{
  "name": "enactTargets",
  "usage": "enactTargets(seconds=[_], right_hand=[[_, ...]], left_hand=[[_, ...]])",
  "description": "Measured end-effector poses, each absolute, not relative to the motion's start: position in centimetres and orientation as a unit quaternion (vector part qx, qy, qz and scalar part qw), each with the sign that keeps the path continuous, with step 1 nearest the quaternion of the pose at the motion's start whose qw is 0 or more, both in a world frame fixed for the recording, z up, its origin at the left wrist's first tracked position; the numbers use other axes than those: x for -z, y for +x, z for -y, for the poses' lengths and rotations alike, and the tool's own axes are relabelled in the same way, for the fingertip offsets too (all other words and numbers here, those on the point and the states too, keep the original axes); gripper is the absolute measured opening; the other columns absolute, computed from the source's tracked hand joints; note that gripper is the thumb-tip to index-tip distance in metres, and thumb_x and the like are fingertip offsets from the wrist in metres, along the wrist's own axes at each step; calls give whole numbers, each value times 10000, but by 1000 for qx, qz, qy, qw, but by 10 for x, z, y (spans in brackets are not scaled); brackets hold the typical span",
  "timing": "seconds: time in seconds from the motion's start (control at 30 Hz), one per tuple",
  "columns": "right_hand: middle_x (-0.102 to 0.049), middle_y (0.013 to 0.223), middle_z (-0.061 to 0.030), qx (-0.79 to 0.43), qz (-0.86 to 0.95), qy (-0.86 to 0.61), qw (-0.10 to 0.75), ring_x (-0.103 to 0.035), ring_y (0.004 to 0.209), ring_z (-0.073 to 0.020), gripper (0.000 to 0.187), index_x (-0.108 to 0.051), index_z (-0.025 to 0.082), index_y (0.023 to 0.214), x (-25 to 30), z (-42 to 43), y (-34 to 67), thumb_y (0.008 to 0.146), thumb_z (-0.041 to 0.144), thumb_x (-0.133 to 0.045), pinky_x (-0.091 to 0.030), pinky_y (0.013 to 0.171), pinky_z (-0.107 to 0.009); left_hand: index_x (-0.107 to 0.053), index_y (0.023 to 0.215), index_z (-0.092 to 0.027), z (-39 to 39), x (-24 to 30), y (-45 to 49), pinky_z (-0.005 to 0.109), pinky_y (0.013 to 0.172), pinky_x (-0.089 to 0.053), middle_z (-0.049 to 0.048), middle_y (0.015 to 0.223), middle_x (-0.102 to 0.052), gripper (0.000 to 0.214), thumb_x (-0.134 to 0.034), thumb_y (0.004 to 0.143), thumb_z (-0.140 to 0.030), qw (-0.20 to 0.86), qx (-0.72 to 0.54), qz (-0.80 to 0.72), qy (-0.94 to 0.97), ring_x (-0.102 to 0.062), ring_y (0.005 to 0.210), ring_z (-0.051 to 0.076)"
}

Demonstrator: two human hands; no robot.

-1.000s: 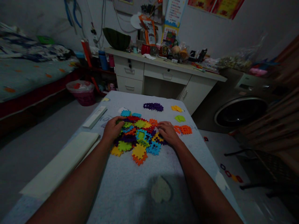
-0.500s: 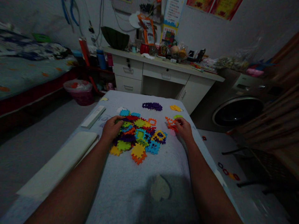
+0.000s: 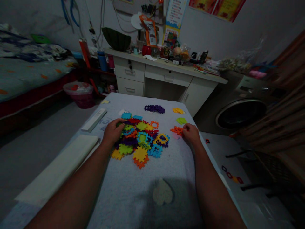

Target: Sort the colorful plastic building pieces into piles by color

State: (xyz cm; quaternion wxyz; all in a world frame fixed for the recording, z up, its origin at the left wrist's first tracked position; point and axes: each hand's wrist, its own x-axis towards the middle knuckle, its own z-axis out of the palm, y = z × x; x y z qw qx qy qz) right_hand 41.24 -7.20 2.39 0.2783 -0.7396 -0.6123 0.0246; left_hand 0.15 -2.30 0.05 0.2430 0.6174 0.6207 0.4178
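My left hand (image 3: pixel 114 129) rests at the left edge of a mixed pile of plastic interlocking building pieces (image 3: pixel 130 141). Its thumb and fingers are curled together among the pieces, and what lies between them is hidden. My right hand (image 3: pixel 191 132) is low at the table's right side, fingers closed on the end of orange interlocking pieces (image 3: pixel 176 130), flat near the cloth. Just beyond are green pieces (image 3: pixel 181 121), then yellow pieces (image 3: pixel 178 110). A row of purple pieces (image 3: pixel 154 109) lies farther back. The pile holds square, notched pieces in several colours, some with window cut-outs.
A pale cloth covers the table (image 3: pixel 176 178). Along its left side lie a long white box (image 3: pixel 94 120) and a cream panel (image 3: pixel 59 168). Behind stand a white desk (image 3: pixel 166 76) and a washing machine (image 3: pixel 240 111). Some pieces (image 3: pixel 229 175) lie on the floor at right.
My right hand has moved slightly right and down, bringing the upright orange piece down flat with the other orange ones. The green pieces show more fully. My left hand stays at the pile.
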Motion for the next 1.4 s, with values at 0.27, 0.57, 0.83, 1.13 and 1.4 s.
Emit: enactTargets(seconds=[0.27, 0.57, 0.83, 1.13, 1.4], right_hand=[[-609, 966, -119, 37, 634, -752, 176, -485, 979, -290, 149, -680, 187, 807, -30, 77, 400, 781, 275, -562, -332, 825, -405], [-600, 905, -117, 46, 667, -730, 139, -472, 925, -286, 169, -667, 188, 782, -32, 78, 387, 799, 341, -598, -337, 825, -433], [-647, 1206, -96, 2, 741, -627, 242, -427, 1191, -319, 286, -683, 226, 1111, -28, 77, 347, 912, 336, -509, -276, 1036, -520], [-512, 1478, -44, -140, 810, -538, 189, -251, 1432, -316, 519, -424, 279, 1488, -15, 67, 312, 1016, 456, -300, -132, 1159, -554], [-664, 1176, -92, -70, 772, -603, 187, -478, 1096, -269, 421, -638, 220, 1265, -20, 62, 318, 900, 163, -434, -324, 991, -434]], left_hand=[[-702, 1053, -208, 22, -1, 1, 367, 891, -482, 68, 1040, -722, 408, -518, 753, -414, 242, -417, -619, 620, -648, 978, 268], [-709, 1053, -215, 22, -1, 1, 360, 882, -484, 58, 1028, -728, 405, -520, 748, -403, 248, -416, -618, 619, -653, 952, 257], [-712, 1039, -218, 23, -2, 2, 359, 873, -485, 54, 1004, -730, 395, -522, 751, -413, 245, -419, -620, 616, -652, 933, 256], [-706, 1029, -211, 25, -5, 3, 363, 865, -481, 59, 1000, -723, 405, -518, 733, -414, 249, -421, -621, 613, -647, 943, 265], [-710, 1040, -215, 24, -3, 1, 360, 880, -477, 52, 1018, -725, 403, -524, 743, -414, 247, -419, -618, 617, -641, 941, 259]])
